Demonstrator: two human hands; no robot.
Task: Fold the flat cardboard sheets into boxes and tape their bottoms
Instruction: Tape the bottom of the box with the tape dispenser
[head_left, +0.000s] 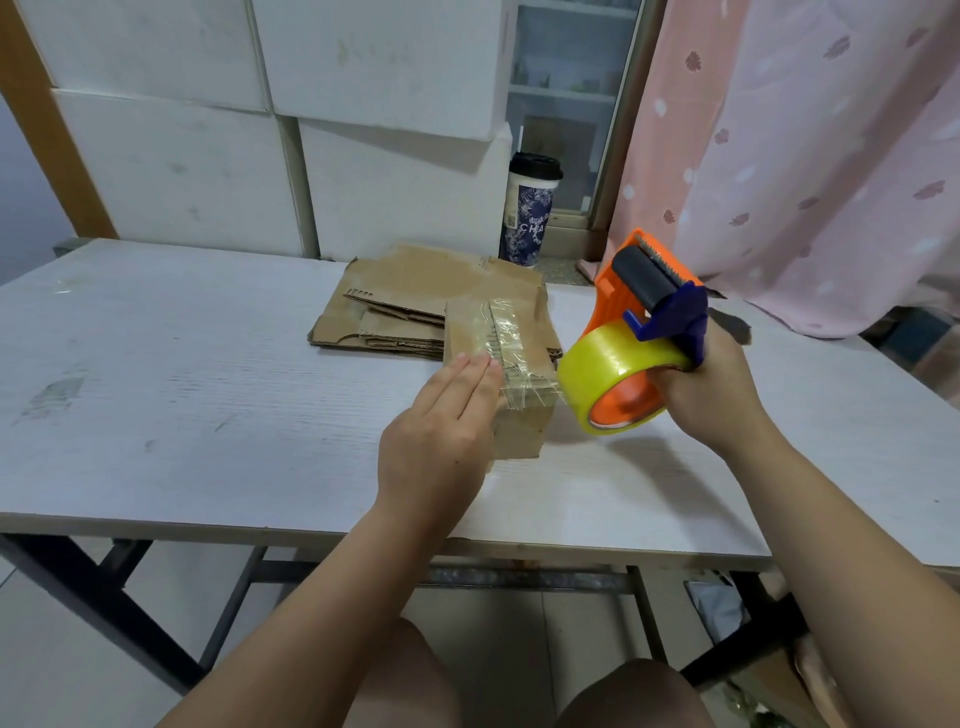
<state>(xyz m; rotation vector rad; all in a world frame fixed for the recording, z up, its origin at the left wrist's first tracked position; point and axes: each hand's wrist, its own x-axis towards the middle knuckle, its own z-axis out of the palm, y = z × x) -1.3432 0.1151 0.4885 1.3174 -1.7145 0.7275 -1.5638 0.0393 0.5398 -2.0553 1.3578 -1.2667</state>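
Pressing tape: left hand, fingers straight and together, is lying flat on the box at the centre of the table. The taped seam is running near-to-far. Right hand is gripping the tape dispenser, right of it.

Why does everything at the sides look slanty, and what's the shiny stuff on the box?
Head view: the wide-angle lens makes the window frame and curtain lean at the edges; head view: light glints off the clear tape across the box; head view: a soft shadow lies on the table under the tape dispenser.
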